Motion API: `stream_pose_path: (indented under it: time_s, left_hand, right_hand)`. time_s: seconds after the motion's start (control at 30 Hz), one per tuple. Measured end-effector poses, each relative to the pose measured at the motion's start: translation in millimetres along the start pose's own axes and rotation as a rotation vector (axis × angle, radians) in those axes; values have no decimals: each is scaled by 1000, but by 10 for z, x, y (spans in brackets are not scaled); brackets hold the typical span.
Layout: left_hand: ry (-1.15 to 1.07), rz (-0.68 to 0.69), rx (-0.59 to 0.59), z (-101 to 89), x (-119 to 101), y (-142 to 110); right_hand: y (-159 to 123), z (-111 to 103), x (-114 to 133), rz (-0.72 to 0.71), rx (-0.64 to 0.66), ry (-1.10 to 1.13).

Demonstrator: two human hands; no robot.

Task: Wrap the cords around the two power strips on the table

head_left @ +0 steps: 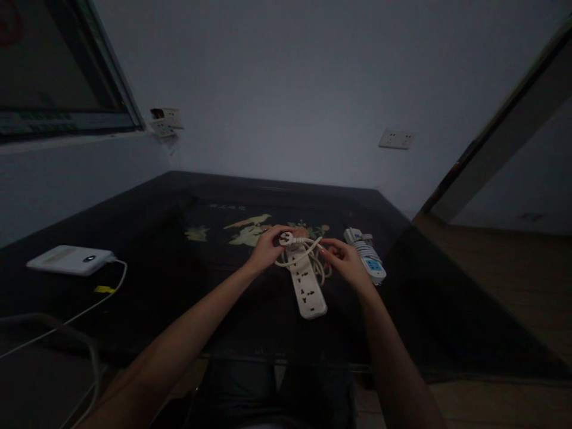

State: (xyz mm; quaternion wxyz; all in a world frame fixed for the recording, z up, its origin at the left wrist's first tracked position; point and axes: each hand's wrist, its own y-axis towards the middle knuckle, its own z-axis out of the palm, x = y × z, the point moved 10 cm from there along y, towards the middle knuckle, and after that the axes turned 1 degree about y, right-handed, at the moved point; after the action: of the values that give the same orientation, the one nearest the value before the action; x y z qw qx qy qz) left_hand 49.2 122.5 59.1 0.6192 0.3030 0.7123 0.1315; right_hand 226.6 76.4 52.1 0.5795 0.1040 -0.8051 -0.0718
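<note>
A white power strip lies on the dark table in front of me, its cord looped in coils over its far end. My left hand is closed on the cord just behind the white plug. My right hand pinches a strand of the cord on the right side of the coils. Both forearms reach in from the bottom of the view.
A second white power strip with blue labels lies right of my right hand. A white power bank with a cable sits at the table's left. Wall sockets are on the wall behind; a window is at upper left.
</note>
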Motion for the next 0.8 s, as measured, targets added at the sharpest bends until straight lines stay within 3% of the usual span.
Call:
stream_pose_path:
  time_s: [0.3,0.53,0.67,0.8]
  left_hand:
    - [92,-45,162,171,-23,-42]
    - [221,55,342,336,-252,-105]
    - [209,58,303,267,-244,-64]
    - [121,69,216,149,-245,-20]
  right_hand:
    - [-16,-68,86,-111,-88,-133]
    - [-88,126,423,-287,-92,-615]
    - [-100,214,445,-308,-52,-619]
    - [-80,150,356,-259,-47,-562]
